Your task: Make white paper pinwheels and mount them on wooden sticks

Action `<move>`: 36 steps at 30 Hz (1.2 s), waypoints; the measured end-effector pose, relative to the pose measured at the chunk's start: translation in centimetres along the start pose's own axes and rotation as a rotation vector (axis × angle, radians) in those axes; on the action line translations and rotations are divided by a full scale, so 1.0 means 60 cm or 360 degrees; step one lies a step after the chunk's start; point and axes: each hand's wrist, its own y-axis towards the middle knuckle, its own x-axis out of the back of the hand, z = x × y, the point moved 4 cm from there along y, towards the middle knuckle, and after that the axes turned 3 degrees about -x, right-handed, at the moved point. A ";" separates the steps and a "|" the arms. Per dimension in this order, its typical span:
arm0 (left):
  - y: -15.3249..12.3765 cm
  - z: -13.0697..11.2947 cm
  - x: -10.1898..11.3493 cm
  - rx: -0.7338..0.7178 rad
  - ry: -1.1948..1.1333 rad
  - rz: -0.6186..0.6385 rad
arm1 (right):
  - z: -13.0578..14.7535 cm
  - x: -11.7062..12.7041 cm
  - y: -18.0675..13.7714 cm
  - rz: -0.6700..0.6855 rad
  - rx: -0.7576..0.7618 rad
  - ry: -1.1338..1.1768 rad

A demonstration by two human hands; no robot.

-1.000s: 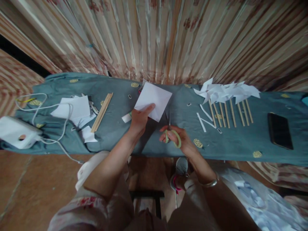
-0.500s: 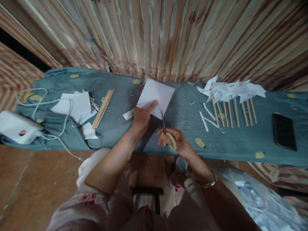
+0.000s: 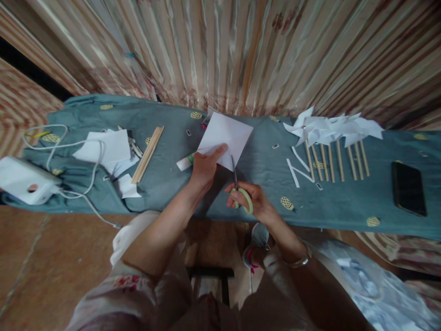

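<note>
My left hand [image 3: 204, 166] grips a white square of paper [image 3: 227, 137] by its lower corner, holding it tilted like a diamond above the teal cloth. My right hand [image 3: 251, 201] is closed through the pale green handles of a pair of scissors [image 3: 238, 186]. The scissor blades point up and reach into the paper's lower right edge.
The teal cloth [image 3: 262, 188] covers a long table before a striped curtain. Left lie white paper sheets [image 3: 105, 148], wooden sticks [image 3: 148, 154], a white box [image 3: 24, 180] with cables. Right lie several paper pinwheels on sticks [image 3: 330, 138], paper strips [image 3: 298, 170] and a black phone [image 3: 408, 187].
The scissors moved up and left from beside the paper until their blades entered its lower right edge. The paper stayed in my left hand, shifting only slightly.
</note>
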 end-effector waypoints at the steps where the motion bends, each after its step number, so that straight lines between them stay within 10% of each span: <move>1: 0.000 0.000 0.000 0.0001 0.0011 -0.0003 | 0.000 0.000 0.000 0.0004 0.0003 0.0000; 36: 0.003 0.002 0.003 -0.0014 -0.0001 -0.0010 | -0.010 -0.003 0.003 -0.0124 -0.0055 0.0112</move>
